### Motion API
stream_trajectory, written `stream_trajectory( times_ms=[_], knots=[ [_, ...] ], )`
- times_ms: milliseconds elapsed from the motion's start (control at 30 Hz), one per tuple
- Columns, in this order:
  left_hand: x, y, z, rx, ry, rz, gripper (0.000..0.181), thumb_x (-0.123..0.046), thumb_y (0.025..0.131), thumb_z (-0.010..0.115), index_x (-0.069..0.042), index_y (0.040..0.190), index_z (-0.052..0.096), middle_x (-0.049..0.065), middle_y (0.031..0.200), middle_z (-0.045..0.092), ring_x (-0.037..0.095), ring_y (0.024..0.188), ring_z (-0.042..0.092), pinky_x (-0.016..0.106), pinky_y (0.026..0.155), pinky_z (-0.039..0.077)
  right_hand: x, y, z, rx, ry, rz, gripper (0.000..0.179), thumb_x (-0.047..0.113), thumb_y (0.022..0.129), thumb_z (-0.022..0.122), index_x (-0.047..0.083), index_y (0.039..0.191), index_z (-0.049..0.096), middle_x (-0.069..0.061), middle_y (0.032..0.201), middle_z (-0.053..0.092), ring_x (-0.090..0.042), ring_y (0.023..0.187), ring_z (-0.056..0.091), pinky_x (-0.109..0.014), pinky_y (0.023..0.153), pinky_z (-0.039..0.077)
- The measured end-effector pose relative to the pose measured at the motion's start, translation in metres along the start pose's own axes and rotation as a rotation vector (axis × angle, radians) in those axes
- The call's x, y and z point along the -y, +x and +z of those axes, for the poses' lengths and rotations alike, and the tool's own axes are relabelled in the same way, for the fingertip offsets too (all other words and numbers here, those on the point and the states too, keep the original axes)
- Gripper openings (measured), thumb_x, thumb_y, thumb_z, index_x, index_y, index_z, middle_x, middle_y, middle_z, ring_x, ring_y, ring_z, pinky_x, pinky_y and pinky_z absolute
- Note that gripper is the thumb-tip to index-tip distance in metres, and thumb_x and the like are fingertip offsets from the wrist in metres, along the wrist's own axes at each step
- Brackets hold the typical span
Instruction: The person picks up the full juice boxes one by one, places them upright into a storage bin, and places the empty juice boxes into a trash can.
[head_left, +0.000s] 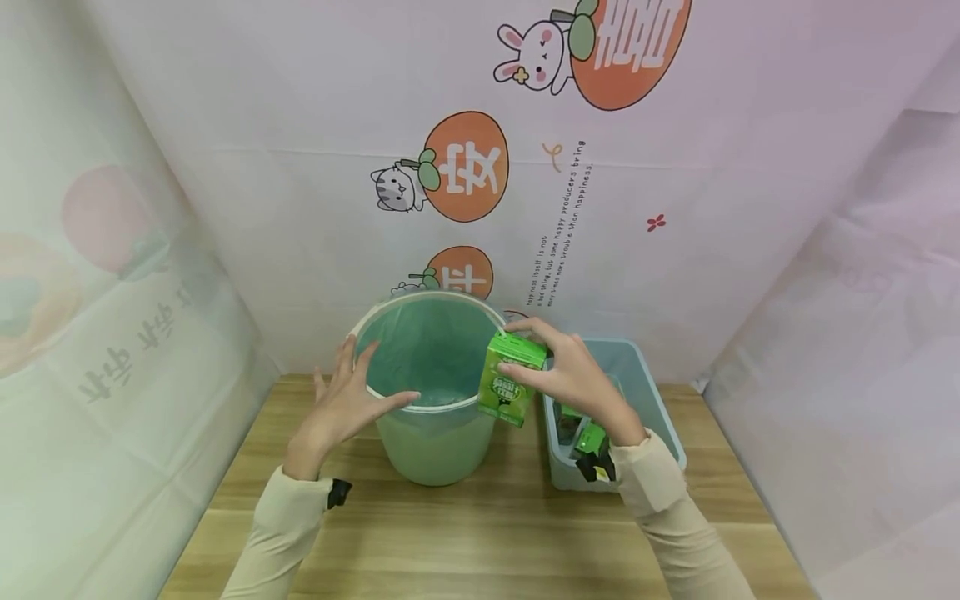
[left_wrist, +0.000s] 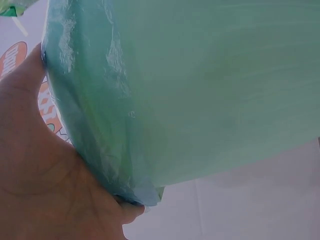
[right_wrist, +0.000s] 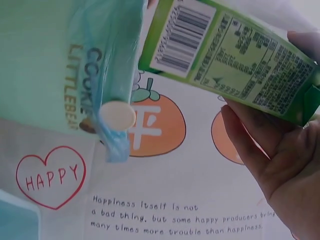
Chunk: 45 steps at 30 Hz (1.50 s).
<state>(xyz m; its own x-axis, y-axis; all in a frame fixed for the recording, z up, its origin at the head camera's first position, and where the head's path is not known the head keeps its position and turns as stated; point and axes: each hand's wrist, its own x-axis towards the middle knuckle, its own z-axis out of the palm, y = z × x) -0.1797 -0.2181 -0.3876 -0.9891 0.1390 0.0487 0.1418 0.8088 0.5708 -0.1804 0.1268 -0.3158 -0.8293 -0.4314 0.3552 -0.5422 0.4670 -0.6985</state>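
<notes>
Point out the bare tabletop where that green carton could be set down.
Bare wood runs across the table's near edge, between both sleeves, and left of the green bin. It is crowded between bin and blue basket, where the right hand holds the carton.

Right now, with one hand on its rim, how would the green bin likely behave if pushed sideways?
The green bin stands taller than wide on a narrower base, so a push near the rim would probably tip it rather than slide it. The left hand resting on the rim likely steadies it. Its thin bag liner looks slippery and loose, so a hold there may shift.
</notes>
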Motion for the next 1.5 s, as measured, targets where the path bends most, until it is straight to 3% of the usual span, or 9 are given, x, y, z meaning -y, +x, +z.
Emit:
stream_trajectory(
  times_ms=[300,633,1000,1267,1400,1500],
  knots=[
    [-0.001,0.002,-0.001,-0.007,0.001,0.002,0.122,-0.076,0.085,0.072,-0.009,0.17,0.016,0.02,0.175,-0.011,0.043,0.161,-0.009,0.08,0.115,-0.011,0.001,0.028,0.008,-0.039,0.045,-0.016,0.05,0.027,0.094,0.082,0.012,0.14,0.067,-0.003,0.08,0.068,-0.022,0.062,0.058,-0.031,0.053,0.05],
    [0.001,0.001,0.001,-0.011,-0.013,0.004,0.121,-0.075,0.085,0.072,-0.008,0.17,0.017,0.021,0.175,-0.012,0.043,0.161,-0.01,0.081,0.114,-0.012,0.002,0.044,0.019,-0.027,0.038,0.008,0.054,0.034,0.095,0.081,0.015,0.144,0.066,-0.002,0.085,0.07,-0.025,0.07,0.061,-0.037,0.063,0.052],
    [0.0,0.0,-0.001,0.0,-0.006,0.0,0.12,-0.074,0.087,0.072,-0.008,0.17,0.016,0.021,0.175,-0.013,0.043,0.16,-0.012,0.081,0.114,-0.012,-0.001,0.059,0.034,-0.038,0.039,-0.003,0.055,0.034,0.095,0.082,0.014,0.144,0.067,-0.001,0.077,0.067,-0.017,0.063,0.056,-0.033,0.058,0.049],
    [0.001,-0.001,0.001,-0.008,-0.013,0.001,0.121,-0.075,0.086,0.072,-0.008,0.17,0.017,0.021,0.175,-0.012,0.043,0.161,-0.01,0.081,0.114,-0.011,0.002,0.071,0.045,-0.006,0.058,0.005,0.058,0.038,0.096,0.08,0.017,0.147,0.064,0.0,0.092,0.072,-0.017,0.071,0.062,-0.034,0.065,0.052],
    [0.001,0.0,0.001,-0.012,-0.019,0.001,0.121,-0.075,0.086,0.072,-0.007,0.17,0.017,0.022,0.175,-0.011,0.043,0.161,-0.01,0.081,0.114,-0.011,0.004,0.077,0.049,0.011,0.066,0.004,0.059,0.037,0.096,0.08,0.014,0.148,0.063,-0.003,0.088,0.071,-0.017,0.069,0.061,-0.033,0.063,0.051],
    [0.001,0.0,0.001,-0.002,-0.015,0.001,0.122,-0.075,0.086,0.072,-0.007,0.17,0.016,0.021,0.175,-0.012,0.043,0.16,-0.012,0.08,0.114,-0.012,0.005,0.08,0.051,0.014,0.053,-0.002,0.059,0.036,0.096,0.081,0.014,0.148,0.063,-0.003,0.092,0.071,-0.018,0.072,0.061,-0.037,0.068,0.051]
  ],
)
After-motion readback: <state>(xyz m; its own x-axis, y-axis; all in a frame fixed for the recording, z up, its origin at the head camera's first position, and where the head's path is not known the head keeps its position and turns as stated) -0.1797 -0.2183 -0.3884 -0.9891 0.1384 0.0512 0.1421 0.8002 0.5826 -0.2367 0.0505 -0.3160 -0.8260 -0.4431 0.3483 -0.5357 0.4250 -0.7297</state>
